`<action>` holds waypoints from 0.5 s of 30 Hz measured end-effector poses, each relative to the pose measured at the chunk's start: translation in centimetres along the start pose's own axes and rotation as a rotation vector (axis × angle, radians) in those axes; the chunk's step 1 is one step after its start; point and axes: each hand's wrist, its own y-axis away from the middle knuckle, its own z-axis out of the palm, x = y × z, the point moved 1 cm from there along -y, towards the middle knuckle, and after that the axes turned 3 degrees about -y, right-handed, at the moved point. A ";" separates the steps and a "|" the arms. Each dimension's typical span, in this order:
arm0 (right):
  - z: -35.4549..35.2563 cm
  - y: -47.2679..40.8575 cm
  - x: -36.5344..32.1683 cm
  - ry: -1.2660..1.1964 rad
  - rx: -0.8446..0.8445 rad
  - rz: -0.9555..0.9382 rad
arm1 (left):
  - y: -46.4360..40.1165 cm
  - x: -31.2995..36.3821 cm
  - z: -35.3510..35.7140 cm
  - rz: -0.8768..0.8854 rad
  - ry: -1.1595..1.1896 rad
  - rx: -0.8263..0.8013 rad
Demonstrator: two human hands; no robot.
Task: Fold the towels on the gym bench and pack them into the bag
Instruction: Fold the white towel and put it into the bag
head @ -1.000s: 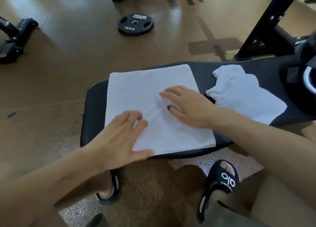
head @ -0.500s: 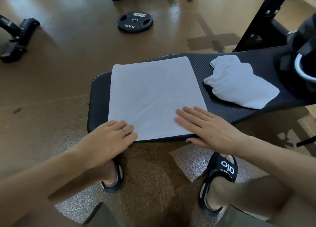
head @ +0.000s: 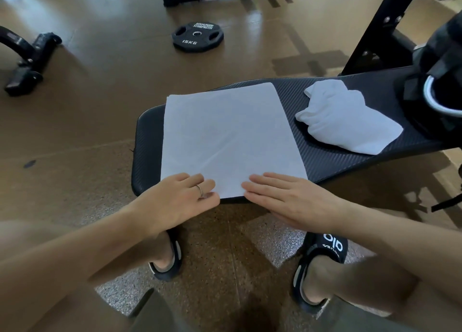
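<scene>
White, flat rectangular towel lies mid-frame on the black padded counter. Our left hand and right hand press its near edge, fingers straight, gripping nothing. We judge smoothing done; next, lift that edge and fold it.

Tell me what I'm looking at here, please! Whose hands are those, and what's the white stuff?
No machine here. A person wears a camera on their head, so you look down as they do. Their left hand and right hand rest flat on the near edge of a flat white towel, holding nothing. It lies on a black gym bench. A crumpled towel lies beside it, and a black bag stands at the bench's right end. A weight plate lies on the floor.
</scene>
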 end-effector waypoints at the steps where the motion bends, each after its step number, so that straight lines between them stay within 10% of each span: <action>1: -0.4 -0.4 -0.2 -0.023 0.021 -0.005 | -0.2 0.0 0.1 -0.015 0.007 0.008; 15: 1.0 -1.0 0.8 -0.011 0.093 0.018 | -0.7 0.3 -0.2 -0.015 0.044 0.068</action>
